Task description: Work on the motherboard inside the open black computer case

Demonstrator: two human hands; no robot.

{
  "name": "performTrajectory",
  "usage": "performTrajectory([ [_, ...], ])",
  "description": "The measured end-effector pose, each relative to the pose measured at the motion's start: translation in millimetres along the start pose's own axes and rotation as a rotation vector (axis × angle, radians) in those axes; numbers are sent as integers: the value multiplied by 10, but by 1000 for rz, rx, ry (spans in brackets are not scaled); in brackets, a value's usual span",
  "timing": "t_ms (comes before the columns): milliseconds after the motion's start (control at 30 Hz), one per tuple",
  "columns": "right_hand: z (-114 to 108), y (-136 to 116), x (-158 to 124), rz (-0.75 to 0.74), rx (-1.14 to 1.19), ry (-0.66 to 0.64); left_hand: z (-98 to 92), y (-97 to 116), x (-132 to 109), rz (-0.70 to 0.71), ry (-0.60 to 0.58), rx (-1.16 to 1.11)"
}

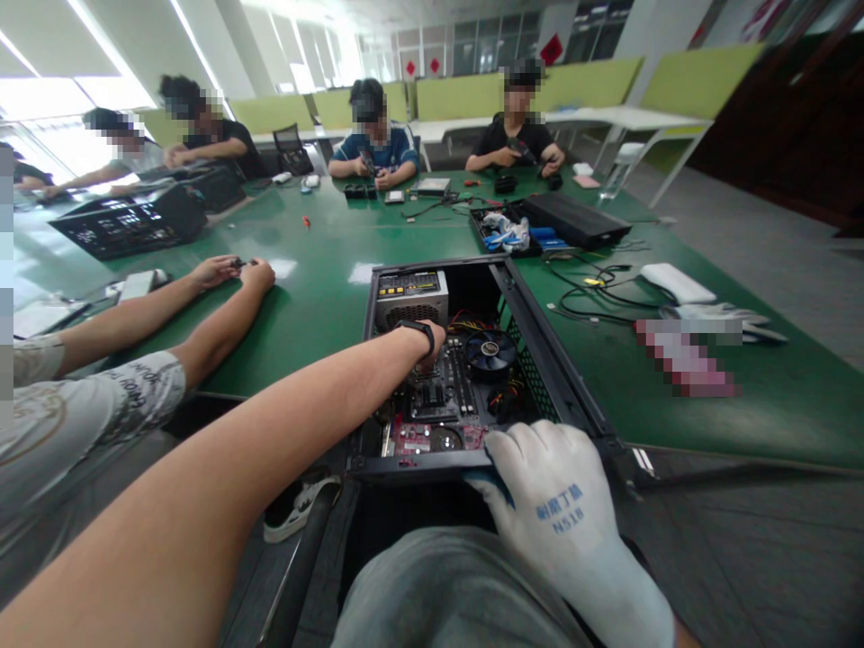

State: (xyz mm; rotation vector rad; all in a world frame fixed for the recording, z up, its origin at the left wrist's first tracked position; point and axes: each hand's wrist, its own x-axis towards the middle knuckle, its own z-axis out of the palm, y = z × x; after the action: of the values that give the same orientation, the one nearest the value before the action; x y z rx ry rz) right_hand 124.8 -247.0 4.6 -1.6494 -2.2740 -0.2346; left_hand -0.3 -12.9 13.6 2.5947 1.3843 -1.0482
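Observation:
An open black computer case (540, 360) lies on the green table (324, 279) in front of me. Inside are a motherboard (438, 396), a round cooler fan (490, 349) and a power supply (411, 297). My bare left hand (432, 346), with a black band on the wrist, reaches down into the case beside the fan; its fingers are hidden among the parts. My right hand (553, 495) wears a white glove and is closed on the case's near edge.
A person at my left has both hands (233, 270) on the table. Three more people sit at the far side. Another open case (135, 220), a black case (573, 220), cables (594, 288), a white box (679, 282) and gloves (729, 319) lie around.

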Motion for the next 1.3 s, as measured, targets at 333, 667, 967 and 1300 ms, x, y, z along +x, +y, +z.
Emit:
performTrajectory([
  [333, -8, -17, 4, 0, -11, -11, -8, -4, 0, 6, 19, -52],
  [667, -16, -9, -4, -6, -21, -7, 26, -1, 50, -35, 31, -109],
  [967, -17, -15, -6, -20, -32, 17, 1, 20, -24, 14, 6, 3],
  [1300, -26, -27, -2, 1, -46, -11, 58, -12, -3, -4, 67, -119],
])
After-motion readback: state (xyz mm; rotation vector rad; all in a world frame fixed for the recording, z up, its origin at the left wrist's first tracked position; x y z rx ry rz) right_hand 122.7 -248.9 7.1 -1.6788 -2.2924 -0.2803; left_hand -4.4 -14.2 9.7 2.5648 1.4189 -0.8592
